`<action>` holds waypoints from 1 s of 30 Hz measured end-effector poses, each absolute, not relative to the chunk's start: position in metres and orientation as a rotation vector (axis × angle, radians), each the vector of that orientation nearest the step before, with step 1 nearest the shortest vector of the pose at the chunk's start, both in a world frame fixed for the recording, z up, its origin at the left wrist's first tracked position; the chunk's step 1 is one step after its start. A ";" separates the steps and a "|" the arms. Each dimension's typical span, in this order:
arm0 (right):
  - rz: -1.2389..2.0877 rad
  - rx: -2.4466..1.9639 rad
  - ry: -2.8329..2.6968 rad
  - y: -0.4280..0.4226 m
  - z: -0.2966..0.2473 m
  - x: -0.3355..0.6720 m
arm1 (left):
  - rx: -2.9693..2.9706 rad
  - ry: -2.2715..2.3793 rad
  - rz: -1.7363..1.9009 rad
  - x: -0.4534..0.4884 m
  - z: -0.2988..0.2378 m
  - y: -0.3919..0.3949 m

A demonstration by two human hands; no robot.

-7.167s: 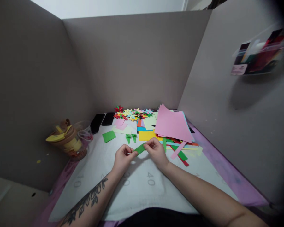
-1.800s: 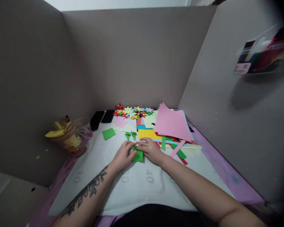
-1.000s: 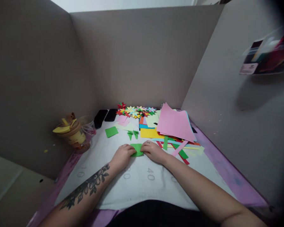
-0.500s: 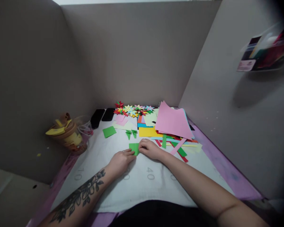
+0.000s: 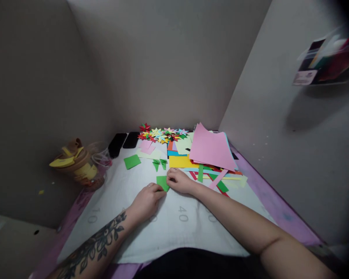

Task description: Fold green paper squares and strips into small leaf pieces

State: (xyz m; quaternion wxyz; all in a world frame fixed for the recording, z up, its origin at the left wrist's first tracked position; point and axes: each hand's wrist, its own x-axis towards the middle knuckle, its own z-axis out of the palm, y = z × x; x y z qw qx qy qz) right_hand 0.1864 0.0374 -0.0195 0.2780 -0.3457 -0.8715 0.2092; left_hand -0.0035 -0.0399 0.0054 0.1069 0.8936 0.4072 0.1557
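Observation:
A small square of green paper [image 5: 162, 181] lies on the white cloth [image 5: 128, 236] in front of me, with a fold at its right side. My left hand [image 5: 149, 197] is closed on its lower left edge, thumb and fingertips pressed to the paper. At the right edge, the fingers of my right hand [image 5: 178, 181] are pinched on the same sheet and partly cover it. Just beyond lie two small folded green pieces [image 5: 159, 164]. Another green paper square [image 5: 132, 161] rests farther left.
Folded paper stars [image 5: 163, 134] are heaped along the back wall. Pink sheets [image 5: 212, 147] and coloured paper strips [image 5: 218, 180] lie at the right. Two black phones [image 5: 130, 140] and a pot of scraps [image 5: 81, 168] stand left. A bag [image 5: 322, 62] hangs on the right wall.
The view has shifted slightly. The fingers of my left hand have drawn in to the lower edge of the green paper. My right hand keeps its pinch at the right edge.

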 end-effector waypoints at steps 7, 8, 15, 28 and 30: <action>0.747 -0.682 -2.404 0.035 -0.012 0.206 | 2.620 1.210 0.516 -0.004 0.005 -0.039; 0.749 -0.673 -2.419 0.036 -0.012 0.207 | 2.630 1.205 0.530 -0.004 0.005 -0.039; 0.695 -0.732 -2.386 0.043 -0.017 0.206 | 2.680 1.203 0.462 -0.002 0.008 -0.041; 0.541 -0.938 -2.377 0.041 -0.023 0.185 | 2.713 1.246 0.350 0.000 0.009 -0.041; 0.544 -0.966 -2.359 0.041 -0.025 0.183 | 2.721 1.246 0.326 0.000 0.008 -0.041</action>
